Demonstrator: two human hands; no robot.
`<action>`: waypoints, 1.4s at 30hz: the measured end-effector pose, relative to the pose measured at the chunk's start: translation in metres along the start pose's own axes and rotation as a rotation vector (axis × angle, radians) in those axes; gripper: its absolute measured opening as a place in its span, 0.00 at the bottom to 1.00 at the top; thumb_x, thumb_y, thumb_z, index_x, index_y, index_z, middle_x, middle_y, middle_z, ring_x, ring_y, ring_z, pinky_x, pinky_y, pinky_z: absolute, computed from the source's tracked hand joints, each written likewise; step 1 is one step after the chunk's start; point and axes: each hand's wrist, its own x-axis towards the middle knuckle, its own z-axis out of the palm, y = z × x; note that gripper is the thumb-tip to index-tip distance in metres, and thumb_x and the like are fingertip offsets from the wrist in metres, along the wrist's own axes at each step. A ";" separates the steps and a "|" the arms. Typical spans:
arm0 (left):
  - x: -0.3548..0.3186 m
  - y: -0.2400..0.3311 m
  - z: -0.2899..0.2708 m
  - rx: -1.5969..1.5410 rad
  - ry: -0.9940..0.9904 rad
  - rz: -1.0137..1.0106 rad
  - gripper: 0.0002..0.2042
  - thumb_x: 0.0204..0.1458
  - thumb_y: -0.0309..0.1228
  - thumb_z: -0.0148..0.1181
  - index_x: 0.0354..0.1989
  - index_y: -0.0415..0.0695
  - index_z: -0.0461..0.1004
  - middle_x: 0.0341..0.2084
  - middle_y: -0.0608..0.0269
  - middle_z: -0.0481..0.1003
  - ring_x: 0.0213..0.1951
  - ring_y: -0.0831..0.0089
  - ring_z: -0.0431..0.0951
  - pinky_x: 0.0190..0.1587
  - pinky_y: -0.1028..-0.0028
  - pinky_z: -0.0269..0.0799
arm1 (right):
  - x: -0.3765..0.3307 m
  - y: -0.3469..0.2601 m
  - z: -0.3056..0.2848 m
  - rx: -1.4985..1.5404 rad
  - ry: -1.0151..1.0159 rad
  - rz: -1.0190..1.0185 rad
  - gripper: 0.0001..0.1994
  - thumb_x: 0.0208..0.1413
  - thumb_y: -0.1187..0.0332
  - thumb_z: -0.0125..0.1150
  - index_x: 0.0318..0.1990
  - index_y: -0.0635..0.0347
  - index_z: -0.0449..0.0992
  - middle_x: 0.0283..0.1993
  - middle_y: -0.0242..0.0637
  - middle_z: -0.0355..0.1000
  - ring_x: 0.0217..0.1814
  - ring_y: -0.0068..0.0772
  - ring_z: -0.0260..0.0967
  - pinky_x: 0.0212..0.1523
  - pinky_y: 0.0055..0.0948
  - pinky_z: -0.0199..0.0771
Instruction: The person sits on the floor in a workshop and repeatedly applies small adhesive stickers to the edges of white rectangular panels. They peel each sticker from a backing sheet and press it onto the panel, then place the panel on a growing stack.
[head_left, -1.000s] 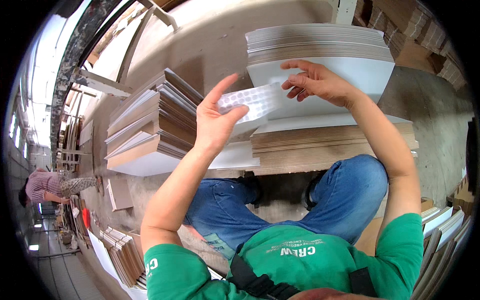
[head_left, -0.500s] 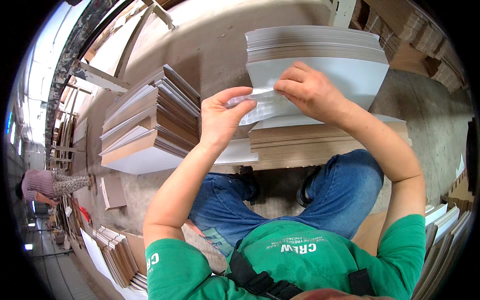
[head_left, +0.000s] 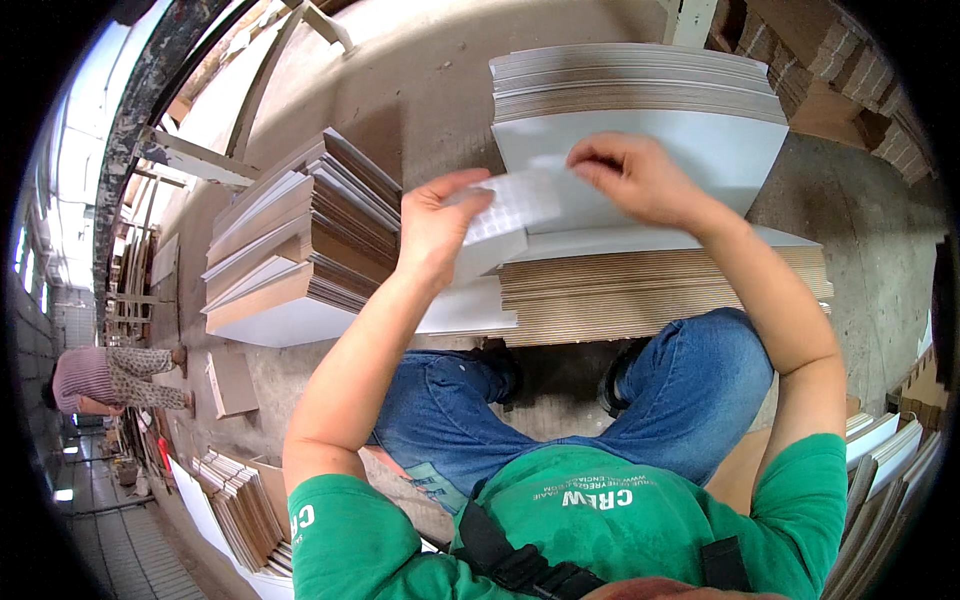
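Between the hands, a white dimpled sheet (head_left: 505, 205) was held crosswise: the left hand (head_left: 432, 228) gripped its near end, the right hand (head_left: 630, 178) pinched its far edge, above stacked boards (head_left: 660, 285).

The concrete floor (head_left: 420, 90) is covered with stacks of flat boards (head_left: 300, 250), and a second stack (head_left: 650, 285) is set nearby.

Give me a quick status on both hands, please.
Left hand holds white dotted sheet. Right hand pinches at its top edge. Stacked boards below, nothing blocking.
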 end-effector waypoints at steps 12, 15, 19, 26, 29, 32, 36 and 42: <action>0.173 -0.100 0.041 0.303 0.508 -0.080 0.22 0.44 0.44 0.60 0.36 0.34 0.75 0.30 0.48 0.76 0.34 0.62 0.76 0.38 0.71 0.69 | -0.005 0.236 -0.016 -1.156 0.136 0.107 0.09 0.44 0.74 0.52 0.35 0.63 0.70 0.40 0.40 0.66 0.46 0.41 0.63 0.42 0.34 0.70; 0.171 -0.095 0.064 0.241 0.558 -0.112 0.24 0.43 0.46 0.61 0.33 0.31 0.74 0.29 0.50 0.75 0.34 0.63 0.75 0.38 0.70 0.68 | -0.012 0.248 -0.024 -1.176 0.201 -0.028 0.08 0.44 0.72 0.54 0.34 0.63 0.69 0.40 0.40 0.66 0.46 0.41 0.63 0.41 0.33 0.71; 0.181 -0.116 0.062 -0.045 0.573 -0.157 0.21 0.39 0.45 0.65 0.28 0.35 0.74 0.26 0.58 0.74 0.29 0.70 0.71 0.34 0.70 0.66 | -0.014 0.243 -0.036 -1.022 0.411 0.076 0.09 0.44 0.69 0.59 0.31 0.62 0.69 0.34 0.41 0.68 0.40 0.40 0.66 0.36 0.33 0.71; 0.189 -0.120 0.010 -0.067 0.025 -0.238 0.11 0.40 0.32 0.57 0.33 0.44 0.74 0.30 0.67 0.71 0.34 0.72 0.66 0.34 0.73 0.60 | 0.013 0.195 -0.068 0.041 0.583 0.217 0.13 0.44 0.66 0.62 0.32 0.61 0.65 0.22 0.39 0.67 0.22 0.34 0.64 0.27 0.27 0.66; 0.174 -0.092 0.033 -0.018 0.001 -0.284 0.12 0.40 0.35 0.57 0.33 0.45 0.73 0.34 0.69 0.69 0.38 0.73 0.63 0.37 0.70 0.58 | 0.004 0.207 -0.059 -0.214 0.439 0.362 0.10 0.43 0.73 0.56 0.33 0.62 0.65 0.26 0.44 0.69 0.28 0.42 0.68 0.29 0.31 0.68; 0.177 -0.096 0.037 -0.011 0.260 -0.279 0.14 0.43 0.40 0.59 0.32 0.43 0.74 0.36 0.66 0.71 0.40 0.72 0.65 0.39 0.69 0.59 | 0.005 0.224 -0.030 -0.632 0.291 0.298 0.14 0.42 0.76 0.53 0.39 0.63 0.63 0.31 0.46 0.69 0.35 0.47 0.68 0.32 0.36 0.70; 0.181 -0.110 0.048 0.093 0.376 -0.194 0.23 0.44 0.44 0.61 0.36 0.33 0.74 0.38 0.52 0.73 0.41 0.66 0.72 0.45 0.68 0.64 | -0.012 0.256 -0.033 -1.028 0.285 0.095 0.17 0.41 0.74 0.56 0.42 0.62 0.63 0.33 0.44 0.67 0.38 0.44 0.67 0.34 0.38 0.72; 0.172 -0.116 0.028 -0.005 0.315 -0.170 0.21 0.41 0.38 0.63 0.39 0.34 0.73 0.39 0.49 0.73 0.42 0.62 0.72 0.46 0.67 0.64 | -0.016 0.233 -0.081 -0.770 0.719 0.253 0.11 0.45 0.64 0.61 0.31 0.59 0.69 0.26 0.39 0.67 0.29 0.34 0.66 0.28 0.28 0.68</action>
